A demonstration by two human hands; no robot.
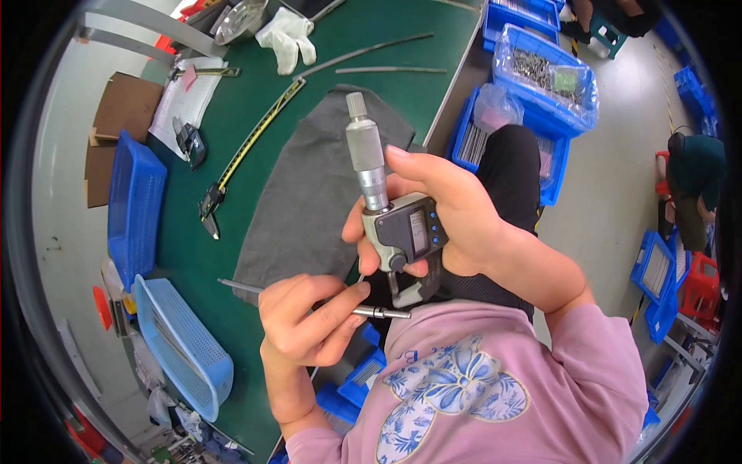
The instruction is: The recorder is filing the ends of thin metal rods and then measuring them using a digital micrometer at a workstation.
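Observation:
A digital micrometer (403,226) with a knurled silver thimble and a small screen is gripped in my right hand (456,203). Its thimble points up and away from me, and its frame curves toward my lap. My left hand (308,317) is closed round a thin metal rod (381,312), whose shiny stepped end sticks out just below the micrometer's jaw. The rod's grey tail shows on the other side of that hand. Whether the rod touches the jaw I cannot tell. Under both hands a grey cloth (297,185) lies over the table's edge.
On the green table (224,271) lie a long caliper (251,143), thin grey rods (390,70), a white glove (286,37), a black-handled tool (189,141) and papers (179,108). Blue baskets (185,340) line the left side. Blue bins (547,73) of metal parts stand to the right.

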